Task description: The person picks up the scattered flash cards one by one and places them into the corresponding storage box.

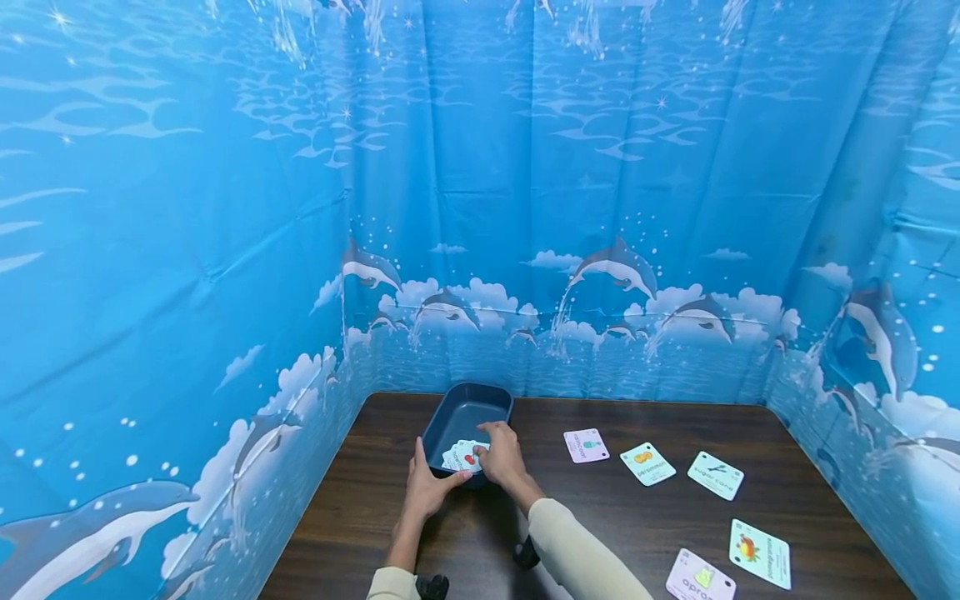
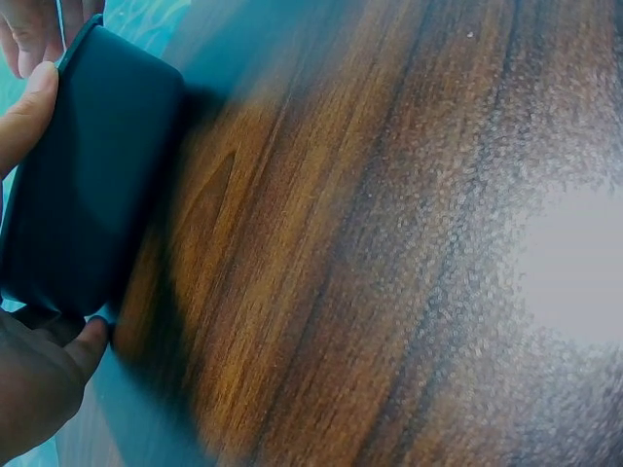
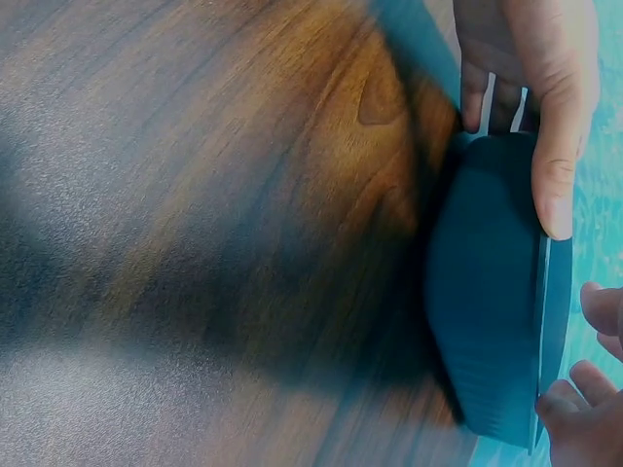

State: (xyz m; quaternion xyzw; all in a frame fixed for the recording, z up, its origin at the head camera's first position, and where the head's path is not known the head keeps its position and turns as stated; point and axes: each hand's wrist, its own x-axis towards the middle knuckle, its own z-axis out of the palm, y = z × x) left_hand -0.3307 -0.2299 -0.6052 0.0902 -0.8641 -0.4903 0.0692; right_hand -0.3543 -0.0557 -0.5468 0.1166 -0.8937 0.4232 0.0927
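A deep, dark slate-blue rectangular tray with rounded corners, plastic by its look, (image 1: 468, 419) sits at eleven o'clock on the dark wood-grained bench (image 1: 352, 483). A small overlapping pile of pale, round-cornered printed cards (image 1: 459, 457) lies in the tray's six o'clock end. The left hand (image 1: 426, 492) has its grip closed on the tray's seven o'clock corner, thumb over the rim and fingers round the outer wall. The right hand (image 1: 504, 458) is at the four o'clock side, fingers bent over the rim beside the pile; I cannot tell whether its grip pinches a card.

The tray should prove light and stiff, steadiest when held by its rim. The cards look thin and smooth, likely to slide over one another and crease at the corners; opposite edges are the best hold. Loose on the bench lie a lilac raincoat card (image 1: 587, 446) towards twelve o'clock, a white-green persimmon card (image 1: 648, 464) at one, a mint sugar cane card (image 1: 716, 476) at two, a mint card with an orange fruit (image 1: 760, 553) at four and a lilac apron card (image 1: 701, 577) at five.
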